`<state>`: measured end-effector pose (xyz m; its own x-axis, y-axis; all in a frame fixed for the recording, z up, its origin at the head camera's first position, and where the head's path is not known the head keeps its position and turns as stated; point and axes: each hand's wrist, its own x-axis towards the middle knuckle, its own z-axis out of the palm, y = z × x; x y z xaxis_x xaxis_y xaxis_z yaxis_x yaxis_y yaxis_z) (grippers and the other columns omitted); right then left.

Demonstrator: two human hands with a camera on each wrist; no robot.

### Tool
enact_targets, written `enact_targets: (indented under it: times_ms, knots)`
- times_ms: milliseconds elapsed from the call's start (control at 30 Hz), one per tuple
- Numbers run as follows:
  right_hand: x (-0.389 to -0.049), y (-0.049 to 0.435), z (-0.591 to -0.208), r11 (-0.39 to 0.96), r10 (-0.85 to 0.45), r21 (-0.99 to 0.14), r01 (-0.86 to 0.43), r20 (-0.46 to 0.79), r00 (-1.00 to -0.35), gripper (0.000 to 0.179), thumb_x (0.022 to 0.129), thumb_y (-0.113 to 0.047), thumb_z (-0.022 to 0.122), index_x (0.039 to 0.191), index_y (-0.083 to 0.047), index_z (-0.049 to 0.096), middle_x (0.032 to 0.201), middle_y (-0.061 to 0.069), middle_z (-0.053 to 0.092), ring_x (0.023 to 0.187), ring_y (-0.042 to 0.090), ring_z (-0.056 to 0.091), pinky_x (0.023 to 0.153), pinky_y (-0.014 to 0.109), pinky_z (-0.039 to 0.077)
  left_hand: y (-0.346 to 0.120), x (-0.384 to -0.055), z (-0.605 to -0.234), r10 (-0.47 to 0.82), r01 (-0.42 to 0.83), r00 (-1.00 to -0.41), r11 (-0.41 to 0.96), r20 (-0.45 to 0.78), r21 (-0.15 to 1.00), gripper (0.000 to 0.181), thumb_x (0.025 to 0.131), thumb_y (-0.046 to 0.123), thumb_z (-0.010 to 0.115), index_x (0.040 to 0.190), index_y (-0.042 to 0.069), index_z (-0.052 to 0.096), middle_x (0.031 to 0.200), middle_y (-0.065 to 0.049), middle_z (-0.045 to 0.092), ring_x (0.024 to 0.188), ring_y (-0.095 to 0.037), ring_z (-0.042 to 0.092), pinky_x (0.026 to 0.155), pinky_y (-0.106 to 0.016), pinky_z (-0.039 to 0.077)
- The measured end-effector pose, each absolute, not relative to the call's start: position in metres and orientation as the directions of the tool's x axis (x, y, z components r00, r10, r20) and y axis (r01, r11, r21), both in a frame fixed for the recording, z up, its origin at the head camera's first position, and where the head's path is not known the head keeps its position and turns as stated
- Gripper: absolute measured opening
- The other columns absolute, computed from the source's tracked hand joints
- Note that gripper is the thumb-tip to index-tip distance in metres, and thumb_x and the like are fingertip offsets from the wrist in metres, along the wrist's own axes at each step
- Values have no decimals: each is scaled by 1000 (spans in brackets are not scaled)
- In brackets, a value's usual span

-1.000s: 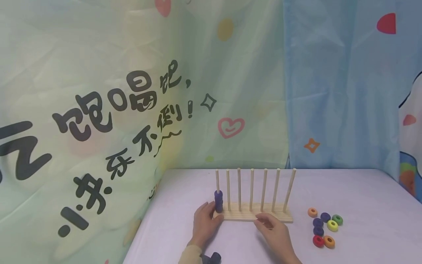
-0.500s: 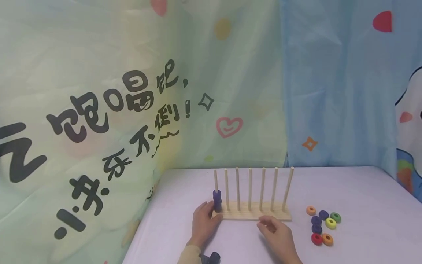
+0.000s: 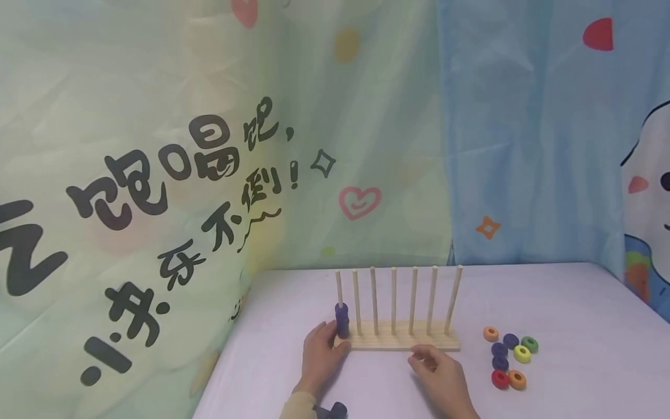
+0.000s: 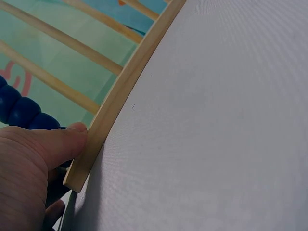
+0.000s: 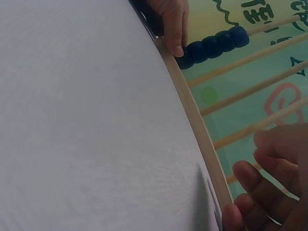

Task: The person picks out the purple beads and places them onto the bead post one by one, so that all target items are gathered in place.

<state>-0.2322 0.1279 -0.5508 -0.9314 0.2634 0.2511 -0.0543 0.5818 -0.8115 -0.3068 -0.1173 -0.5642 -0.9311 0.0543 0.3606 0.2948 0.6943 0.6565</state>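
Note:
My left hand (image 3: 320,356) grips the left end of a wooden bead rack (image 3: 392,343), a flat base with several upright pegs. Its thumb (image 4: 72,139) presses on the base, and fingers reach round the end, partly hidden. A stack of several purple beads (image 3: 342,321), dark blue in the wrist views, sits on the leftmost peg beside that hand. The other pegs carry no beads. My right hand (image 3: 441,372) hovers at the front right part of the base with loosely curled fingers and nothing between them. One fingertip (image 5: 232,215) is right at the base's edge in the right wrist view.
Right of the rack, loose beads lie on the pale table (image 3: 576,326): red (image 3: 500,379), yellow (image 3: 521,354), green (image 3: 530,344), orange (image 3: 517,380) and purple (image 3: 500,362). A printed curtain (image 3: 356,128) hangs behind and along the left.
My right hand has drawn slightly right along the rack's front edge. My left hand keeps its grip on the rack's left end, and the head view has shifted a little.

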Motion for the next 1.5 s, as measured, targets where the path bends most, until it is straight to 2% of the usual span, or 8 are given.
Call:
enact_targets:
  times_ms: [433, 667, 767, 1000, 1200, 1333, 1500]
  knots:
    - [-231, 140, -548, 619, 296, -785, -29, 268, -917, 16, 81, -15, 77, 97, -12, 73, 87, 1, 73, 73, 8, 62, 67, 24, 53, -117, -307, -565, 53, 285, -937, 688, 346, 668, 52, 80, 26, 76, 127, 8, 64, 126, -10, 66, 128, -37, 51, 110, -56, 33]
    - [-232, 152, -545, 627, 346, -779, 21, 254, -903, 19, 85, -19, 75, 102, -12, 73, 95, 4, 74, 85, 19, 64, 73, 32, 52, -116, -307, -566, 45, 281, -936, 694, 349, 663, 54, 80, 26, 76, 127, 4, 63, 126, -12, 65, 126, -38, 51, 109, -57, 34]
    - [-232, 157, -544, 621, 384, -782, 39, 261, -886, 20, 85, -19, 75, 104, -12, 73, 97, 5, 74, 88, 21, 64, 73, 31, 52, -116, -307, -565, 45, 282, -936, 694, 350, 663, 54, 80, 27, 76, 127, 4, 63, 126, -13, 65, 127, -38, 51, 109, -57, 34]
    - [-232, 169, -543, 648, 440, -761, 18, 355, -825, 22, 81, -15, 78, 102, -9, 74, 91, 5, 74, 85, 21, 62, 66, 23, 50, -116, -307, -565, 44, 280, -936, 695, 349, 663, 54, 80, 27, 76, 127, 5, 63, 126, -11, 66, 127, -37, 51, 109, -57, 34]
    - [-231, 180, -540, 649, 474, -753, 107, 290, -831, 25, 85, -19, 74, 108, -8, 71, 97, 9, 73, 91, 26, 61, 69, 32, 46, -116, -308, -567, 43, 280, -936, 693, 349, 664, 55, 80, 29, 76, 127, 5, 63, 126, -11, 66, 127, -38, 50, 109, -57, 34]
    - [-230, 189, -539, 634, 486, -760, 146, 244, -840, 27, 88, -21, 71, 112, -7, 68, 101, 11, 71, 96, 29, 59, 73, 41, 47, -117, -308, -569, 40, 295, -928, 686, 369, 666, 54, 79, 27, 76, 126, 3, 64, 125, -13, 66, 126, -38, 51, 108, -58, 35]
    - [-229, 203, -544, 675, 485, -727, 126, 308, -819, 26, 86, -20, 73, 108, -8, 70, 100, 12, 71, 94, 32, 60, 72, 45, 46, -117, -307, -569, 37, 291, -928, 692, 370, 660, 54, 79, 28, 76, 126, 3, 64, 125, -12, 66, 125, -38, 52, 107, -57, 36]
